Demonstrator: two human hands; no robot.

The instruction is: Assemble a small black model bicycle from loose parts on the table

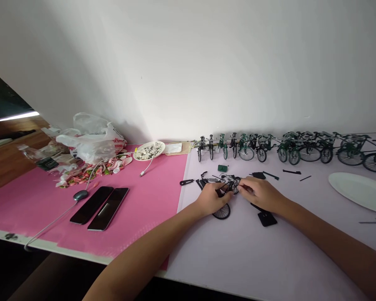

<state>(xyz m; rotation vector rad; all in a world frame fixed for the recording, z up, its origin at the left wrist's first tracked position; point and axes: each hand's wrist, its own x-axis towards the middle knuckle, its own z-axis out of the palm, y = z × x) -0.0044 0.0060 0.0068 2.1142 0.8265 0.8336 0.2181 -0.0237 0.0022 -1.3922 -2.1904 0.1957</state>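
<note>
A black miniature bicycle (222, 212) is between my two hands over the white part of the table. My left hand (212, 197) is closed around its frame, with one spoked wheel showing below the fingers. At the other wheel, my right hand (259, 193) has its thumb and fingers pinched together; what is between them, if anything, is too small to make out. Black flat parts (267, 218) lie just below my right hand. A small green piece (223, 168) sits beyond the hands.
Several finished-looking miniature bicycles (310, 153) stand along the wall. A white plate (360, 190) lies at right, thin black parts (291, 172) nearer the middle. On the pink side are two phones (108, 209), a cable, a bowl of small pieces (138, 153), plastic bags (94, 144) and a bottle (39, 159).
</note>
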